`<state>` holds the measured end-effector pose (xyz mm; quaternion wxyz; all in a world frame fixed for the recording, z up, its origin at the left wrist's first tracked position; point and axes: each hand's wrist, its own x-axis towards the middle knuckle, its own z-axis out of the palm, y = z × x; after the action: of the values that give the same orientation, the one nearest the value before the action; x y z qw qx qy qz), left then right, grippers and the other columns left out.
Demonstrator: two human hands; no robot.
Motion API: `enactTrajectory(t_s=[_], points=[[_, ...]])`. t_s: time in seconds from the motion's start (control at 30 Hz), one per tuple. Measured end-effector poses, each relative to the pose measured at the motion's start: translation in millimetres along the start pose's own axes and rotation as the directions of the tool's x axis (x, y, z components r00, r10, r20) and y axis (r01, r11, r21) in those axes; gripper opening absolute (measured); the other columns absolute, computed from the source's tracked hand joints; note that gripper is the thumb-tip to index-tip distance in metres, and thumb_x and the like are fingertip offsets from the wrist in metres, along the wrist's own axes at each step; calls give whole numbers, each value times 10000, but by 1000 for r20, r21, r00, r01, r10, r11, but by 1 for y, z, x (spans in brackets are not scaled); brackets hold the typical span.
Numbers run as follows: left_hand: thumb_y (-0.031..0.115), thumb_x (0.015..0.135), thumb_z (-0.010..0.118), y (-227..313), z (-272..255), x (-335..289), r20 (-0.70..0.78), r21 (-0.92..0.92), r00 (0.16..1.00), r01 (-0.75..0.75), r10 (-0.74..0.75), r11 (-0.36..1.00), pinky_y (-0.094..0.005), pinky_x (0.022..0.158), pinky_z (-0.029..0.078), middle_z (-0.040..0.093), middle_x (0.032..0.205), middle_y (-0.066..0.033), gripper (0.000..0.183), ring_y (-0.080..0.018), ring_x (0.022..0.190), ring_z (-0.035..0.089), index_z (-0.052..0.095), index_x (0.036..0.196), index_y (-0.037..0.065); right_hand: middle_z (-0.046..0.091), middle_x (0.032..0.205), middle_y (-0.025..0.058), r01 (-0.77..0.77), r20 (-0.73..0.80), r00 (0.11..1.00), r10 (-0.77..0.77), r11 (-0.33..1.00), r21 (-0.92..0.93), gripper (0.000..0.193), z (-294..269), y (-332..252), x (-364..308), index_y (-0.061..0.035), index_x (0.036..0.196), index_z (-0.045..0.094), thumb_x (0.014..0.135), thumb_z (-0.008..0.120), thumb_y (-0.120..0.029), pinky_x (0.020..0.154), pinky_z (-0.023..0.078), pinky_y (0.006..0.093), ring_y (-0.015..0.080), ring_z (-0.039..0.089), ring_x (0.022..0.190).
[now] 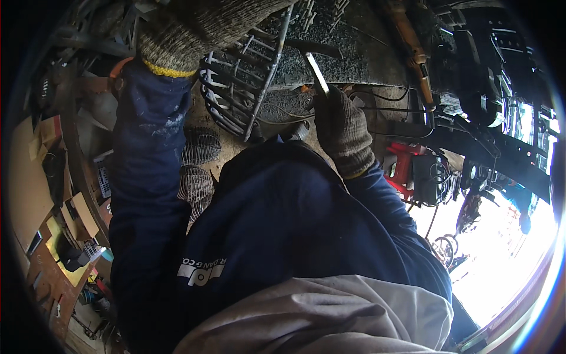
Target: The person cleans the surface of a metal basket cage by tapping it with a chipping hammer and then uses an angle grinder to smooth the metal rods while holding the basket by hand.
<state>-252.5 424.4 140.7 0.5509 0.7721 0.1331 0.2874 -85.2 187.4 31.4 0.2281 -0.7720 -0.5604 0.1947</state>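
Note:
My right hand (342, 130), in a grey-brown knit glove, is closed around the light handle of a hammer (317, 74). The hammer's narrow dark head points away from me, over a dark, debris-covered work surface (365, 62). A welded metal rod grate (236, 88) with a curved outline stands left of the hammer, tilted. My left hand (203, 35), in a matching glove with a yellow cuff, reaches across the grate's far left part. Its fingers run to the upper edge of the picture, so I cannot tell what they grip.
Far right on the bench lies an orange-brown power tool (410, 41). Red equipment (402, 168) with cables stands by my right arm. Several wire coils or baskets (200, 144) sit below, near my left arm. Cardboard boxes (79, 215) and clutter fill the left side.

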Motion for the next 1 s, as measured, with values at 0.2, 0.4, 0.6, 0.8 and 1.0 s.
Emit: enactTrajectory(t_s=[0.2,0.4,0.6,0.8,1.0], points=[[273,975,729,0,2,1,22,-50,1000,17,-16,999,-301,877,598,767,1113,-134,364,-179,1003,737,717,1208,-6,695,917,134,72,-6,997,-72,997,-14,163,2,4,5,-74,1078,634,1033,577,-219,699,551,456,362,699,861],[257,975,728,4,-2,6,63,43,998,23,-26,999,-302,890,601,759,1141,-148,365,-192,1024,736,709,1217,-15,672,879,144,78,-8,997,-80,989,-127,173,15,21,2,-76,1078,635,1031,583,-234,656,537,460,377,681,807],[276,967,738,-4,0,2,27,-88,999,25,-22,996,-306,880,608,761,1131,-147,374,-186,1021,736,716,1199,-17,650,873,158,124,-109,988,-114,987,97,161,-1,5,0,-73,1057,615,1036,573,-227,644,524,475,386,672,806],[270,959,749,4,-1,0,-14,18,999,-37,37,999,-305,883,608,764,1122,-139,380,-181,1029,736,711,1206,-16,682,928,172,86,-22,996,-87,995,-45,174,2,7,9,-67,1085,640,1038,559,-213,671,541,464,374,688,823],[260,963,741,2,2,0,-31,20,999,-41,42,999,-304,894,601,765,1128,-126,355,-176,1037,734,717,1197,-6,695,859,141,-195,110,971,212,970,-145,168,-6,-13,12,-60,1081,648,1026,600,-211,677,540,472,383,692,791]])
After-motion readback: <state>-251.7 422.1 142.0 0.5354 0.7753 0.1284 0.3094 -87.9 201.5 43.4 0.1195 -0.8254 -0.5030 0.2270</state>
